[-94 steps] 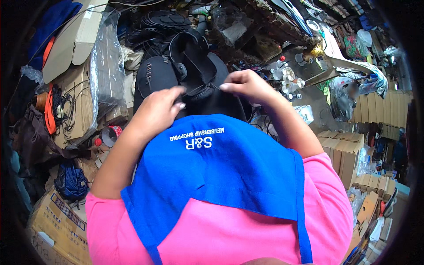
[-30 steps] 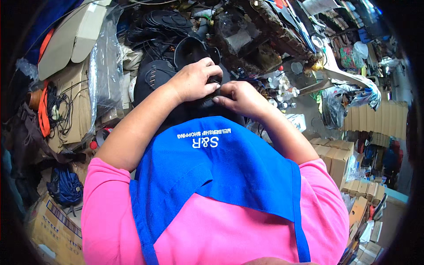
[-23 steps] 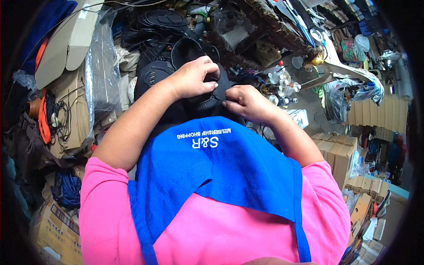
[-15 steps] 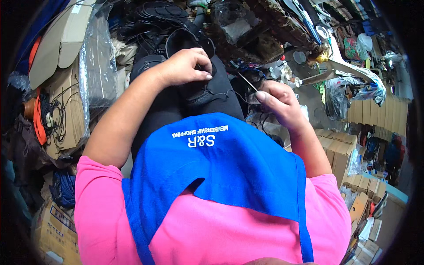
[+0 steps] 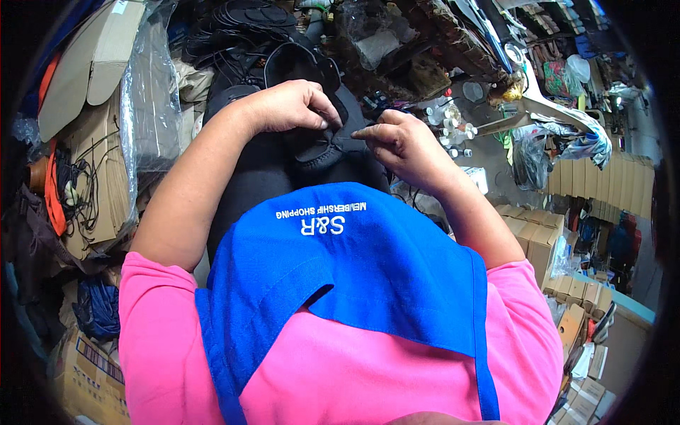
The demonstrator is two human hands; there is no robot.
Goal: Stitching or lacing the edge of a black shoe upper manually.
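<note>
A black shoe [image 5: 313,151] lies across my lap, its toe toward me and its opening away from me. My left hand [image 5: 301,106] is closed on the shoe's upper, with thumb and fingers pinched near its side edge. At the shoe's right side, my right hand [image 5: 400,145] is closed around a thin metal awl [image 5: 345,135]. Only a short stretch of the awl's shaft shows, pointing at the upper; its handle is hidden in my palm. Whether its tip is inside the shoe, I cannot tell.
A blue apron [image 5: 368,262] covers my lap's near part. Cardboard and plastic wrap [image 5: 152,106] stand at left. Coiled black cords [image 5: 241,28] lie beyond the shoe. Small bottles [image 5: 453,127] sit right of my right hand, near a metal stand [image 5: 535,99]; stacked cardboard boxes [image 5: 535,237] are farther right.
My right hand has moved left and away from me, bringing the awl from beside my lap to the shoe. My left hand stays on the shoe, its fingers lower on the upper.
</note>
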